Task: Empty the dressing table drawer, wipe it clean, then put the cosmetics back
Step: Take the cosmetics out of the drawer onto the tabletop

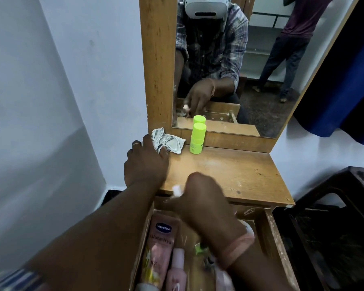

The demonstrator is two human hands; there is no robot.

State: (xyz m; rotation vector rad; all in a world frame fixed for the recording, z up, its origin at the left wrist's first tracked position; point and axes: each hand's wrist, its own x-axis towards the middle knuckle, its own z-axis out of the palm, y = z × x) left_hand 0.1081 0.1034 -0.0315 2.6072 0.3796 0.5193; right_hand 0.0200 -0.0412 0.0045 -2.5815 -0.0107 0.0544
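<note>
Right fingers (178, 193) clamped on small white item (176, 189); left fingers (163, 153) flat on cloth (168, 141). Pink tube (161, 244) in drawer (275, 238) reads "Vaseline".

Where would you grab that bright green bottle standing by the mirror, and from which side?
Probably around the narrower lower body of the green bottle, just under its wider cap, coming from the front or its right. It stands upright against the mirror frame, so the back is blocked, and the cloth with the left hand crowds its left side.
</note>
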